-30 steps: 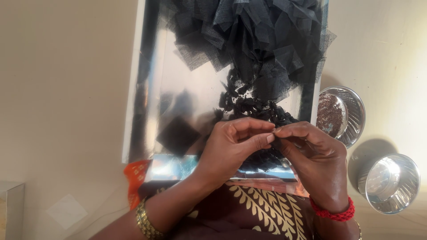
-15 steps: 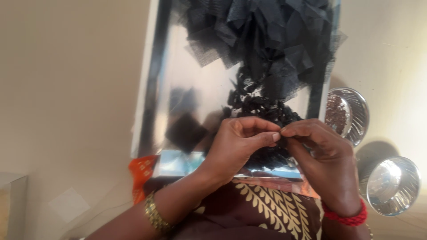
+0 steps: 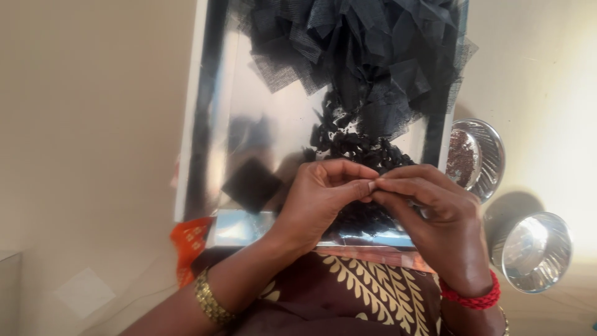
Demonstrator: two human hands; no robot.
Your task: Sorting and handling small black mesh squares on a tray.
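Observation:
My left hand (image 3: 323, 196) and my right hand (image 3: 429, 211) meet fingertip to fingertip over the near edge of a shiny steel tray (image 3: 249, 124). They pinch something very small between them; I cannot make out what it is. Just beyond the fingers lies a heap of small dark folded pieces (image 3: 354, 146). A big pile of black net squares (image 3: 373, 50) fills the tray's far end. One single black net square (image 3: 252, 185) lies flat on the tray, left of my left hand.
Two steel bowls stand on the pale floor at the right: one (image 3: 479, 155) with dark grains beside the tray, another (image 3: 535, 252) nearer me. Brown patterned cloth (image 3: 367, 292) covers my lap under the tray's near edge, with an orange cloth corner (image 3: 189, 239) at the left.
The hands stay joined at the fingertips with only slight finger movement. The view has shifted a little, so the tray and bowls sit slightly further right.

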